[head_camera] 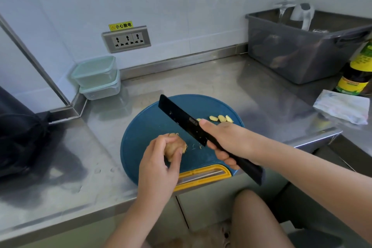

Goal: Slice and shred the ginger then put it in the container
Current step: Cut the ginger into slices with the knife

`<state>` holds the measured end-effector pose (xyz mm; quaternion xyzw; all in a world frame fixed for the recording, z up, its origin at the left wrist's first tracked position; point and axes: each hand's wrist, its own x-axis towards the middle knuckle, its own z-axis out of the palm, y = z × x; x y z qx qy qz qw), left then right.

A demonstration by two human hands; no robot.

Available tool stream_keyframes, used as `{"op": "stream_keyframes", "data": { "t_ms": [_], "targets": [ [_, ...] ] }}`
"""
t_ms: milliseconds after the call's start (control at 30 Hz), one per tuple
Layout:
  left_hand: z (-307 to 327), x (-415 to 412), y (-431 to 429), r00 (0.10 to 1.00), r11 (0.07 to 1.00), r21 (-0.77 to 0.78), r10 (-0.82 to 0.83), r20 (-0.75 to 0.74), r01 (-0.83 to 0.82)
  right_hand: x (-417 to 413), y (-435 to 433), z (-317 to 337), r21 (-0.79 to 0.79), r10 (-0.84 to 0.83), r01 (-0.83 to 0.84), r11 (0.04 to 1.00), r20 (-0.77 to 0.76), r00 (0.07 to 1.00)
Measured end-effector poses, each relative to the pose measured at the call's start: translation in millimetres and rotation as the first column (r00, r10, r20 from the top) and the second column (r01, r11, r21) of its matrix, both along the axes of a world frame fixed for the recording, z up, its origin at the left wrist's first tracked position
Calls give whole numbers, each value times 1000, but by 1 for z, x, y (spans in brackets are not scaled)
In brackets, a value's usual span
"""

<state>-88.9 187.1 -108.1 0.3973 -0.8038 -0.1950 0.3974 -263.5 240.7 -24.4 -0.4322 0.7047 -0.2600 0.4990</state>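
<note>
A round blue cutting board (149,125) with a yellow handle lies at the steel counter's front edge. My left hand (159,167) pinches a piece of ginger (176,144) over the board's near left part. My right hand (227,141) grips the black handle of a black cleaver (181,120), forefinger laid along the blade. The blade is raised and points to the far left, just right of the ginger. Several ginger slices (221,118) lie on the board's far right side. Two stacked clear containers (98,76) with pale green lids stand in the back left corner.
A grey plastic tub (298,50) sits at the back right in front of a tap. A dark bottle (356,74) with a yellow label and a folded white cloth (342,106) are at the right. A black bag (20,133) lies at the left. A wall socket (126,39) is behind.
</note>
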Motion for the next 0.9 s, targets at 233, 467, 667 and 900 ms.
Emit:
{"op": "stream_keyframes", "data": {
  "t_ms": [233,467,667,900],
  "targets": [
    [6,-3,4,999,999,-26,23,42,-22,15,8,-6,-103,81,-89,991,-73,994],
    [7,-5,4,995,999,-29,46,85,-44,19,10,-5,-111,89,-99,989,-91,992],
    [9,-6,5,993,998,-23,62,99,-60,22,11,-4,-127,86,-108,986,-163,983],
    [8,-6,5,993,997,-17,71,97,-70,24,11,-3,-112,76,-95,989,-160,984]
  ]
}}
